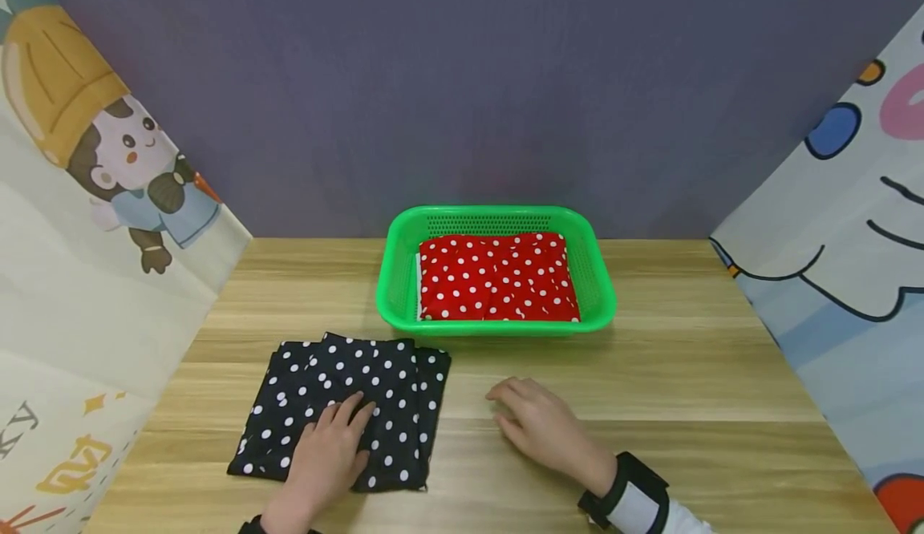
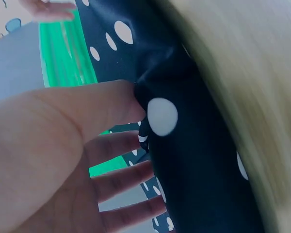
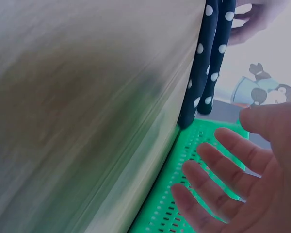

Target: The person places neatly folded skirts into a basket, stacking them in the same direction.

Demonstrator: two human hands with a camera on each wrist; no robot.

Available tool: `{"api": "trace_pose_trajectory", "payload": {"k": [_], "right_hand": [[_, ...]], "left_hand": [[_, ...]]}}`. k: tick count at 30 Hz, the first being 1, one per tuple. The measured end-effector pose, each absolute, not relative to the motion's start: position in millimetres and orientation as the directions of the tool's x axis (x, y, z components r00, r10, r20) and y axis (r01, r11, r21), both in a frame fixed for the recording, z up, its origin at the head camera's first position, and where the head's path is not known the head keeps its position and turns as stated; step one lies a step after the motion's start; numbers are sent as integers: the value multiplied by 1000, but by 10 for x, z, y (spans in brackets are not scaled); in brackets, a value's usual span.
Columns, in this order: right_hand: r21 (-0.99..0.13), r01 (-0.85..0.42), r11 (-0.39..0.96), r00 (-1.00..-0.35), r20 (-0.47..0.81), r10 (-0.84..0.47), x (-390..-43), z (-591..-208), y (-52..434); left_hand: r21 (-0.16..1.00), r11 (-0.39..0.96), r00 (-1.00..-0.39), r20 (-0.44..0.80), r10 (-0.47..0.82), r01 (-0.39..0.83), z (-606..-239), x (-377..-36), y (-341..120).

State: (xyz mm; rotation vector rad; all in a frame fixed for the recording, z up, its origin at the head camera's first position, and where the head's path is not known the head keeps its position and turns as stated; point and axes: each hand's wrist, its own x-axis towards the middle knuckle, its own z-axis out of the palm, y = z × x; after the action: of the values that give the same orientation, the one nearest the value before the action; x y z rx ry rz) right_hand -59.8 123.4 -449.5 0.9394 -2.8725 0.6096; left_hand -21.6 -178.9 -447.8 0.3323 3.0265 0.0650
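Observation:
A black cloth with white dots [image 1: 390, 406], folded into layers, lies on the left part of the table. My left hand [image 1: 325, 454] rests on its near part, fingers spread. In the left wrist view the left thumb [image 2: 106, 104] touches a crease in the black cloth [image 2: 189, 141], and the fingers reach forward fairly straight along it. To the right of the cloth, my right hand [image 1: 541, 426] is low over the bare wood, holding nothing. The right wrist view shows its loosely bent fingers [image 3: 233, 170] apart from the cloth [image 3: 203, 68].
A green plastic basket [image 1: 386, 289] stands at the back middle of the table [image 1: 693, 358]. Inside it lies a folded red cloth with white dots [image 1: 498, 277]. A dark wall panel [image 1: 462, 93] rises behind, and printed cartoon sheets [image 1: 87, 293] flank the table.

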Motion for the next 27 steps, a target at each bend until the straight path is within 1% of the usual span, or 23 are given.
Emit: {"api": "trace_pose_trajectory", "payload": {"k": [4, 9, 12, 17, 20, 27], "right_hand": [[-354, -593, 723, -799, 149, -582, -582, -4501, 1182], [-349, -639, 685, -765, 189, -616, -562, -4518, 1134], [-363, -646, 672, -756, 182, -628, -547, -4518, 1124], [-373, -630, 681, -761, 124, -637, -539, -4518, 1129], [-367, -618, 695, -766, 83, -637, -539, -4515, 1134], [-363, -552, 750, -803, -10, -596, -525, -4510, 1195]], "left_hand": [[63, 968, -964, -93, 248, 242, -4478, -191, -1636], [77, 957, -955, -76, 287, 281, -4492, -175, -1467], [86, 948, -947, -73, 313, 306, -4498, -165, -1383], [95, 926, -926, -66, 371, 364, -4493, -159, -1246], [112, 912, -911, -85, 404, 395, -4480, -164, -1162], [169, 884, -870, -172, 462, 436, -4469, -173, -1006]]}}
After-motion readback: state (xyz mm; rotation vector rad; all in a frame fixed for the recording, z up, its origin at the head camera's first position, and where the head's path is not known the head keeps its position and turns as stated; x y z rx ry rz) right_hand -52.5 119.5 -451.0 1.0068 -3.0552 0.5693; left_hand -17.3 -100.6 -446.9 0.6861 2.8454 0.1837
